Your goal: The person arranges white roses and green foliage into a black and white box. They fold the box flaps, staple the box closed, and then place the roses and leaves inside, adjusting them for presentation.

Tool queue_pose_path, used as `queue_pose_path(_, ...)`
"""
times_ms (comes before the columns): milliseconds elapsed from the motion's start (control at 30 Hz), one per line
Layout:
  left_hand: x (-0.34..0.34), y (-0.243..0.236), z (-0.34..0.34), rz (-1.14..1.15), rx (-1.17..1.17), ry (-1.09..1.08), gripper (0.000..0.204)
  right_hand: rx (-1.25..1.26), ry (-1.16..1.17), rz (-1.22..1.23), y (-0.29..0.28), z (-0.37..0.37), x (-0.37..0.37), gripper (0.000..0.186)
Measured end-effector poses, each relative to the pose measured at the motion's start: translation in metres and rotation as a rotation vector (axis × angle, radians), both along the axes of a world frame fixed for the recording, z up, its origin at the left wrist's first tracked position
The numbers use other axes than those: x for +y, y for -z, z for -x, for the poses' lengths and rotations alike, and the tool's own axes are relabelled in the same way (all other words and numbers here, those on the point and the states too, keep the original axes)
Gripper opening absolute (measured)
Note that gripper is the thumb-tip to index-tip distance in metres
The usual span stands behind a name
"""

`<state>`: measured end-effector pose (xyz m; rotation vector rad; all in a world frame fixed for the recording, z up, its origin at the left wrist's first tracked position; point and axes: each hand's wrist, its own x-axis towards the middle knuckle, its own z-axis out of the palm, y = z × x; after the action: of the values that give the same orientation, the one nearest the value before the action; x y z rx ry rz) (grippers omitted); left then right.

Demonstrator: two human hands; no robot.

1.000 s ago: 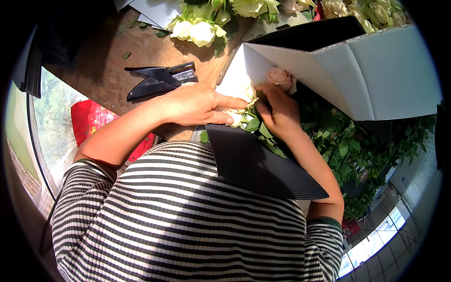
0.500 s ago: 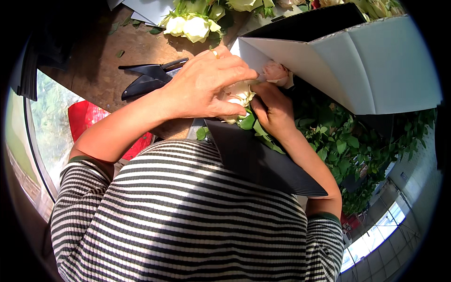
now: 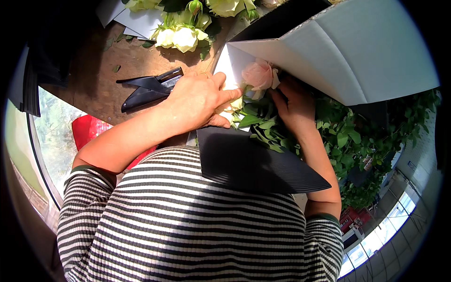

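Note:
My left hand (image 3: 199, 99) curls round cream roses (image 3: 232, 109), whose petals show between thumb and forefinger. A pale pink rose (image 3: 259, 75) lies with its head beside the left fingertips, against the white cardboard. Just behind this bloom, my right hand (image 3: 297, 107) has its fingers bent in at the stem side; shadow partly hides them and the stem. Green rose leaves (image 3: 268, 129) spread between both hands. Under them a black corrugated cardboard flap (image 3: 253, 162) juts toward my body.
A white cardboard sheet (image 3: 343, 51) rises at the right, over leafy stems (image 3: 347, 136). To the left, a black stapler (image 3: 145, 89) rests on the brown wooden table (image 3: 96, 63). More cream roses (image 3: 183, 37) lie at the back; a red item (image 3: 89, 129) is near my left forearm.
The pink rose's head now shows fully and sits farther left. My right hand has moved right, away from the left hand, which still holds the cream roses.

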<state>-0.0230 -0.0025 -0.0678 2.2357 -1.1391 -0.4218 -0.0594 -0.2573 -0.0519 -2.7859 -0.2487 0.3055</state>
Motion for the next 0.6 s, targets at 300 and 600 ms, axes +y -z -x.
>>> queue_pose_path(300, 0.003, 0.003, 0.004, -0.102, 0.102, 0.021, 0.065, -0.221, -0.131, -0.142, 0.02, -0.014, 0.021, 0.026)
queue_pose_path(600, 0.006, 0.007, 0.003, -0.002, 0.176, 0.007, 0.057, -0.086, -0.219, 0.018, 0.026, -0.002, 0.019, 0.035)
